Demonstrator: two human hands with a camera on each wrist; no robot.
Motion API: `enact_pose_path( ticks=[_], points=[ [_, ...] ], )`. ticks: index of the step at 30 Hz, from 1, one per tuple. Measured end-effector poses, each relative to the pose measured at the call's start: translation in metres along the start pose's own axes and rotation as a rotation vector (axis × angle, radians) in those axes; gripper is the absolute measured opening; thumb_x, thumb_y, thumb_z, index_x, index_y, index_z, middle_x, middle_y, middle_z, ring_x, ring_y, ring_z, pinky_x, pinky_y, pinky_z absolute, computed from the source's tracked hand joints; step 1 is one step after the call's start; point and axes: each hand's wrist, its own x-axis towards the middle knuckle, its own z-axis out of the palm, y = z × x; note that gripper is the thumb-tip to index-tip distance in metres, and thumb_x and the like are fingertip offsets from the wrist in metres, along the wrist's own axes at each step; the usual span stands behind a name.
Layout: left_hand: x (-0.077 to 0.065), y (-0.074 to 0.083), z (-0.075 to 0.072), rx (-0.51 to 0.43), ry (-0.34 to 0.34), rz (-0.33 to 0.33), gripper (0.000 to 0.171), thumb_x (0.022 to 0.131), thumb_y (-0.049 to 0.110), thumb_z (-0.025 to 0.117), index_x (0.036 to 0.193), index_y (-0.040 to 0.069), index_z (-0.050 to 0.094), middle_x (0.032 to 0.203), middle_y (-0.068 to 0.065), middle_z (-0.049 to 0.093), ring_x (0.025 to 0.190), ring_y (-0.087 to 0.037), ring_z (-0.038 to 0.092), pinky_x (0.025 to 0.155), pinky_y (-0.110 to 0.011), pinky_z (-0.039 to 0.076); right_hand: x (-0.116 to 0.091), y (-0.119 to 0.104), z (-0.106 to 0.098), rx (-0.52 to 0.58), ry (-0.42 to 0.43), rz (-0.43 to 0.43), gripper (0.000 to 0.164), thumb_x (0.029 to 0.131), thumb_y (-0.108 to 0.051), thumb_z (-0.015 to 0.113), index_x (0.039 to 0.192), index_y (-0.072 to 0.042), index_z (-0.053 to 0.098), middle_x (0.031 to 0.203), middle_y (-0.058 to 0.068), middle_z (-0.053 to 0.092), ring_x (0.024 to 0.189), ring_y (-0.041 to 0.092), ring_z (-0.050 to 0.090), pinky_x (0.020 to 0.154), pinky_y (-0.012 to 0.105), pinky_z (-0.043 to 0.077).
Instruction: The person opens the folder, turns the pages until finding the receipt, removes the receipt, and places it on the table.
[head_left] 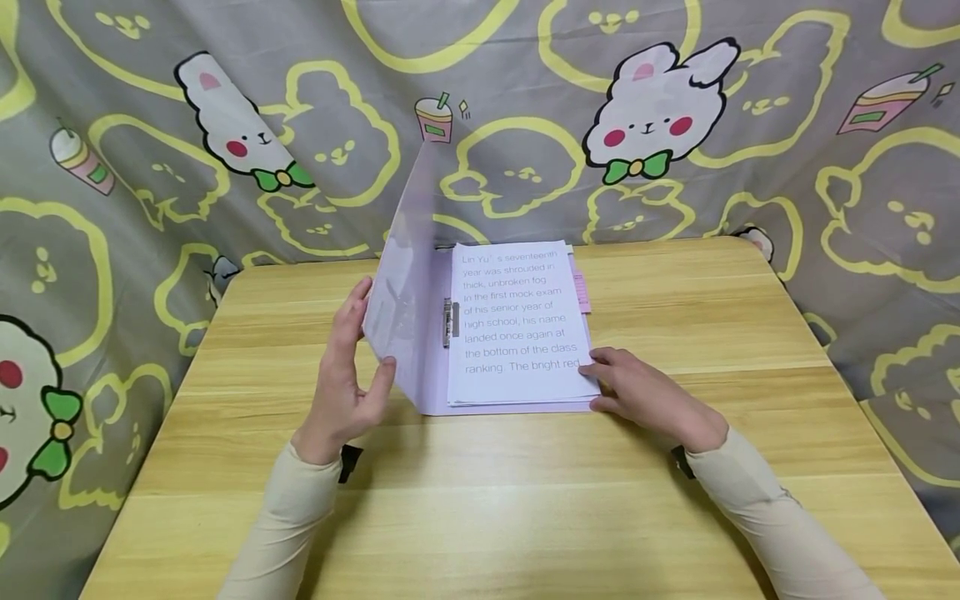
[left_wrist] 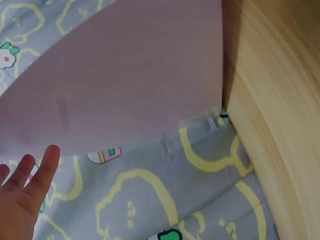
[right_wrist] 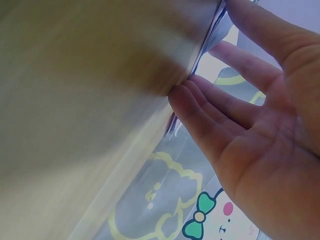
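Note:
A light purple clip folder (head_left: pixel 435 367) lies on the table with its cover (head_left: pixel 405 275) standing up steeply on the left side. White printed sheets (head_left: pixel 517 317) sit inside, beside a metal clip (head_left: pixel 450 322) at the spine. My left hand (head_left: pixel 348 379) is at the cover's outer edge, fingers extended; in the left wrist view a fingertip (left_wrist: pixel 52 150) overlaps the cover's lower border. At the lower right corner of the sheets, my right hand (head_left: pixel 648 396) touches the edge with its fingertips. The right wrist view shows those fingers (right_wrist: pixel 195 115) nearly straight along the folder's edge.
Pink index tabs (head_left: pixel 582 292) stick out past the right side of the sheets. The wooden table (head_left: pixel 495 508) reaches back to a grey patterned curtain (head_left: pixel 510 100), which also hangs along both sides.

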Motion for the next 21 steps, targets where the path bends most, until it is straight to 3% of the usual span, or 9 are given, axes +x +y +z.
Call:
enact_pose_path(
  ticks=[7, 16, 21],
  points=[
    [0.004, -0.001, -0.011, 0.016, 0.038, 0.015, 0.065, 0.096, 0.018, 0.058, 0.157, 0.01, 0.036, 0.155, -0.032, 0.038, 0.145, -0.043, 0.039, 0.11, -0.034, 0.045, 0.0, 0.001, 0.0, 0.008, 0.004, 0.005, 0.051, 0.089, -0.017, 0.081, 0.133, 0.004, 0.065, 0.139, 0.031, 0.057, 0.126, 0.045, 0.056, 0.105, 0.057, 0.047],
    [0.01, 0.003, -0.029, 0.022, 0.128, 0.031, 0.058, 0.094, 0.014, 0.061, 0.146, -0.002, 0.044, 0.151, -0.031, 0.044, 0.138, -0.042, 0.048, 0.112, -0.041, 0.044, 0.001, 0.001, 0.002, 0.017, -0.011, 0.031, 0.051, 0.09, -0.018, 0.08, 0.133, 0.003, 0.065, 0.14, 0.029, 0.056, 0.127, 0.043, 0.056, 0.105, 0.056, 0.048],
    [0.015, 0.008, -0.04, 0.067, 0.13, 0.013, 0.047, 0.091, 0.01, 0.059, 0.13, -0.014, 0.05, 0.149, -0.032, 0.045, 0.14, -0.039, 0.047, 0.115, -0.042, 0.041, 0.001, 0.001, 0.002, 0.014, -0.012, 0.031, 0.051, 0.09, -0.018, 0.08, 0.133, 0.004, 0.065, 0.139, 0.03, 0.056, 0.127, 0.043, 0.056, 0.105, 0.056, 0.047]
  ],
)
